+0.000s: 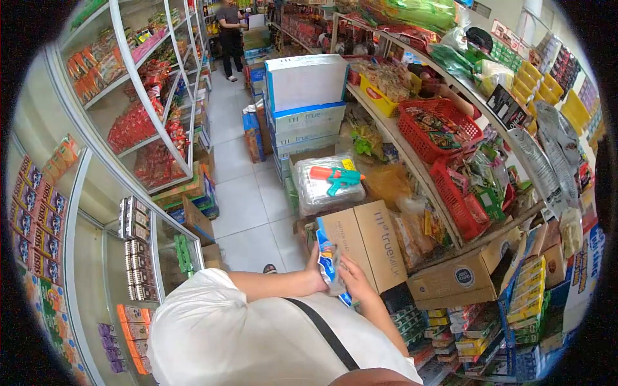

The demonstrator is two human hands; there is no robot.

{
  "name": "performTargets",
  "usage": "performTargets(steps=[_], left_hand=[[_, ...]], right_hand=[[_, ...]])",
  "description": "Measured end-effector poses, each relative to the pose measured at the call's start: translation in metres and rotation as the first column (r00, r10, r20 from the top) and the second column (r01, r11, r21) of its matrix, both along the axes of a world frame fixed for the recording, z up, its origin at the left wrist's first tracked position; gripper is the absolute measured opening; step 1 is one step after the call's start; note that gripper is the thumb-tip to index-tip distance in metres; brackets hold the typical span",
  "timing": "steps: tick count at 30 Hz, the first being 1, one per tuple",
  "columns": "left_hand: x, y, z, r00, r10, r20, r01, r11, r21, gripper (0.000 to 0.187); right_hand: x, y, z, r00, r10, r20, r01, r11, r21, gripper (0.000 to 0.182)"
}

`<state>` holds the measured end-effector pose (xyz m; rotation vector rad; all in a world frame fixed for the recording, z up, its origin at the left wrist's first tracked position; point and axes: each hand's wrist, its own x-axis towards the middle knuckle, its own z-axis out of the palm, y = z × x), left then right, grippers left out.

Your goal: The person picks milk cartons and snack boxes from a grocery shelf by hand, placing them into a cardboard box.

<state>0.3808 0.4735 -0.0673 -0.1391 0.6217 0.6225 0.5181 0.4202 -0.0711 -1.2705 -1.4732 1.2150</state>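
A blue and white packet is held upright close to my body, between both hands. My left hand grips its left side, with the fingers partly hidden behind it. On the packet's right side, my right hand has its fingers pressed against the surface. Just beyond lies a brown TH true MILK carton. Behind that carton, a green and orange toy water gun rests on a clear plastic-wrapped pack.
Stacked milk cartons rise ahead beside the tiled aisle. Glass-fronted shelves line the left. Red baskets sit on the right shelf, above an open carton. A person stands far down the aisle.
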Motion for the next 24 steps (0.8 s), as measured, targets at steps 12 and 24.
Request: performTargets(steps=[12,24], left_hand=[[0.009,0.006,0.007,0.95,-0.308,-0.056,0.304,0.95,-0.067,0.092],[0.025,0.01,0.016,0.911,-0.392,-0.125,0.384,0.919,-0.089,0.082]], right_hand=[[0.019,-0.016,-0.025,0.914,-0.199,-0.353,0.043,0.914,-0.404,0.041],[0.005,-0.038,-0.013,0.876,-0.402,-0.265,0.302,0.887,-0.349,0.042]])
